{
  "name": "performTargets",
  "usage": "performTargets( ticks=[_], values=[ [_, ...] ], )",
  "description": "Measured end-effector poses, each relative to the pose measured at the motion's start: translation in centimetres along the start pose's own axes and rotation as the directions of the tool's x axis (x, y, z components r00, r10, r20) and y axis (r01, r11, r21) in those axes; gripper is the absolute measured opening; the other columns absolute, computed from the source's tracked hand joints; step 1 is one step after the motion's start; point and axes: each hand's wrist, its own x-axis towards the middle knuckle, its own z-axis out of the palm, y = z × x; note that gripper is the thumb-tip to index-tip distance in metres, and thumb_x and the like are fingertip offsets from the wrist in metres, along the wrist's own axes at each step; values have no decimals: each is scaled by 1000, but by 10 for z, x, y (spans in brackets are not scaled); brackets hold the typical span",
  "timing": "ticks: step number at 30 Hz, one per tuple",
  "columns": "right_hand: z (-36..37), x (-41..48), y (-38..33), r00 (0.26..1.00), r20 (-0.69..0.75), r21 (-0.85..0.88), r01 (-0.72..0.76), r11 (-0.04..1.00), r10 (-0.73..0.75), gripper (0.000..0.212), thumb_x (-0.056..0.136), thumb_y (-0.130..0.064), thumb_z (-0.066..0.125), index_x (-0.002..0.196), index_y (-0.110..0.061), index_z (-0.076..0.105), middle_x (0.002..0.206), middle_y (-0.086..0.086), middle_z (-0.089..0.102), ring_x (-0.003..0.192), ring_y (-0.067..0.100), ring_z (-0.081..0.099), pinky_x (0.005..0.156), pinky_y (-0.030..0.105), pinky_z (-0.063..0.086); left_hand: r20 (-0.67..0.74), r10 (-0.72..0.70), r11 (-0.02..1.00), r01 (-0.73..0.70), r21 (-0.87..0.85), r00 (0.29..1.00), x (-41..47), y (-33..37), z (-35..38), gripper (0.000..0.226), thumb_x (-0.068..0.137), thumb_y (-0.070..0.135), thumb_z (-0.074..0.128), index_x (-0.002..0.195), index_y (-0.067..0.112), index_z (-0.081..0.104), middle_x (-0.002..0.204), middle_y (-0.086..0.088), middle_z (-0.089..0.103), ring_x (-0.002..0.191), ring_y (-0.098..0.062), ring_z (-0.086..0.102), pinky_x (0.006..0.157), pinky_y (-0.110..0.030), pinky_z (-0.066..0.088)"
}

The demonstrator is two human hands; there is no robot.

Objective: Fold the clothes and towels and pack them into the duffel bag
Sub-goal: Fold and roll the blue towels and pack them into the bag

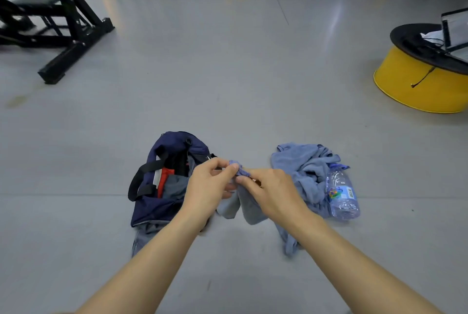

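Floor [228, 73]: grey, bare around the work area; all task items lie on it in front of the person.

Duffel bag [162, 182]: navy, unzipped, mouth facing up, left of centre. Red and grey garments already sit inside; room appears to remain.

Towel pile [306, 171]: light blue, crumpled, unfolded, right of the bag and well clear of it. A water bottle [342, 194] lies on its right edge, touching it.

Small cloth [243, 197]: blue-grey, held in the air between bag and pile, its two lower ends hanging loose.

Left hand [210, 182] and right hand [271, 189]: both sets of fingers pinched shut on the cloth's top edge, close together.

Assessment: the fold is in progress, not finished. Good practice would be to spread the hands along the edge to draw it taut, match the corners, then halve the piece before lowering it flat into the bag. The bunched grip risks a lumpy fold.
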Motion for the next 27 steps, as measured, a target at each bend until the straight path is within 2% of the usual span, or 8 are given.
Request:
performTargets(
  ticks=[4, 8, 11, 13, 16, 22, 24, 27],
  values=[
    [-4, 3, 4, 999, -11, 27, -31, 999, 32, 46, 101, -43, 52, 55, -41, 51, 52, -25, 52, 53, 5, 46, 53, 23, 29, -19, -7, 998, 8, 65, 1000, 7, 1, -9, 15, 96, 26, 63, 94, 11, 66, 84, -1, 76, 78, -17, 75, 79, -43, 61],
    [-10, 6, 19, 985, -58, 70, -160, 985, 164, 47, 100, -42, 51, 58, -22, 48, 49, -7, 49, 48, 8, 43, 47, 22, 27, -71, 170, 874, -117, 472, 983, 13, -4, -22, 7, 93, 29, 55, 88, 31, 60, 73, 9, 71, 71, -9, 66, 63, -32, 50],
    [-15, 11, 42, 939, -114, 151, -305, 940, 323, 42, 99, -38, 52, 61, -19, 50, 62, 8, 64, 56, 19, 53, 50, 28, 37, -121, 203, 819, -101, 564, 972, 14, -4, -34, 12, 95, 25, 52, 90, 33, 59, 71, 10, 68, 61, -3, 61, 54, -27, 42],
    [-15, 15, 64, 885, -108, 233, -420, 877, 453, 35, 98, -30, 53, 65, -19, 54, 70, 11, 69, 64, 26, 63, 57, 32, 50, -154, 189, 866, -90, 492, 970, 15, -1, -43, 12, 95, 23, 52, 90, 30, 60, 73, 7, 71, 70, -11, 68, 62, -33, 52],
    [-11, 17, 86, 839, 50, 322, -527, 786, 542, 12, 94, -25, 58, 86, -16, 62, 85, 10, 67, 71, 25, 65, 69, 45, 61, -130, 85, 988, -67, 138, 988, 13, 6, -51, 8, 99, 17, 56, 97, 13, 63, 78, -3, 74, 73, -23, 74, 71, -34, 60],
    [17, -10, 28, 898, 361, 143, -320, 937, 251, 43, 84, -45, 75, 123, -27, 67, 109, -7, 69, 98, 12, 65, 90, 31, 54, -55, 19, 978, -30, -207, 998, -3, 24, -39, 5, 99, 12, 60, 102, 8, 60, 92, -15, 71, 79, -27, 76, 69, -32, 61],
    [29, -19, 1, 937, 311, 110, -202, 973, 159, 49, 83, -52, 74, 126, -29, 65, 111, -9, 69, 99, 10, 63, 87, 26, 50, -45, 39, 965, -50, -257, 998, -9, 29, -33, 2, 98, 11, 62, 98, 10, 60, 93, -12, 71, 85, -30, 76, 75, -35, 61],
    [24, -20, -30, 995, -6, 157, -96, 983, 98, 37, 80, -56, 73, 104, -30, 63, 94, -12, 65, 86, 7, 60, 80, 30, 50, -35, 95, 962, -101, -255, 995, -19, 32, -30, 4, 96, 9, 65, 97, 9, 61, 96, -13, 72, 89, -29, 76, 78, -35, 61]
  ],
)
